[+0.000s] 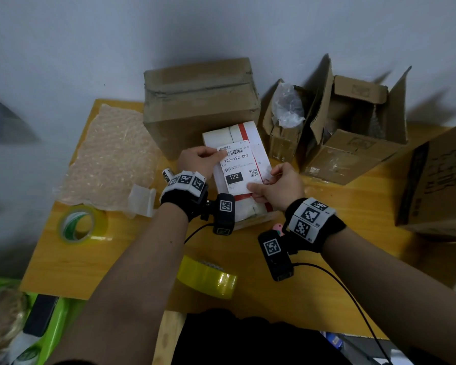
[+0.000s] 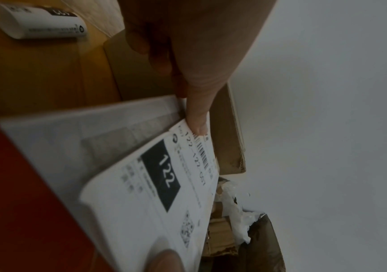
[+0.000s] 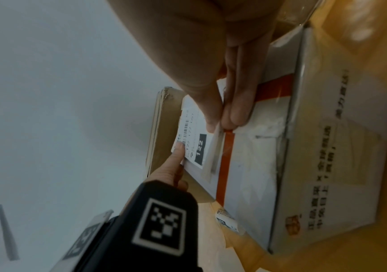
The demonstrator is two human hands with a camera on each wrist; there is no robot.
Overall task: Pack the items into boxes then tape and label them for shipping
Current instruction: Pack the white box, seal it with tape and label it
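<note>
While the wooden counter [image 1: 287, 280] spreads under everything, the biggest thing on it is the closed brown box [image 1: 199, 101] at the back, with an open box [image 1: 353, 143] to its right and a sheet of bubble wrap [image 1: 108, 156] to its left. In front of the brown box sits the white box [image 1: 258, 143] with red stripes, the one I am labelling. The shipping label [image 1: 238, 167], printed "122", lies over its top.

My left hand [image 1: 198, 160] holds the label's far left corner, thumb on the printed face near the barcode. My right hand [image 1: 279, 184] pinches the near right edge, thumb above and two fingers below. Both hands are closed on the paper, so the label stretches between them.

The head view alone shows two rolls of tape: a clear one [image 1: 82, 223] at the left and a yellow one [image 1: 208, 279] nearer my body. My left wrist view shows my thumb [image 2: 197, 114] pressing the label's corner, the label bowed up off the box, and a small rolled label [image 2: 38, 20] lying on the counter behind. My right wrist view shows my two fingers [image 3: 239, 103] flat under the label's edge, with a strip of paper hanging below them over the red stripe, and Chinese print on the white box's side, which the other views hide.
</note>
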